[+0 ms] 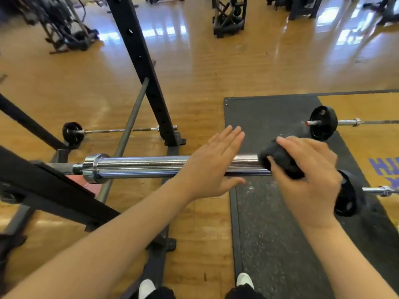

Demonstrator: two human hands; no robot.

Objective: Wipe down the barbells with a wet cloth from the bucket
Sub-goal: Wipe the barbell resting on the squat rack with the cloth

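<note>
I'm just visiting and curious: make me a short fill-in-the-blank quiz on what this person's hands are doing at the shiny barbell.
1. The right hand grips a dark ____ at the end of the chrome barbell sleeve.
2. The left hand is over the sleeve with its fingers ____.
3. The black rubber mat lies on a ____ floor.
4. A small black weight plate sits on another bar, lying on the ____.

Missing words: cloth; straight; wooden; mat

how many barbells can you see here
3. One racked barbell under the hands, its end wrapped by the cloth in the right hand; one on the floor at left; one on the mat at right. Another may lie behind the right hand.
</note>
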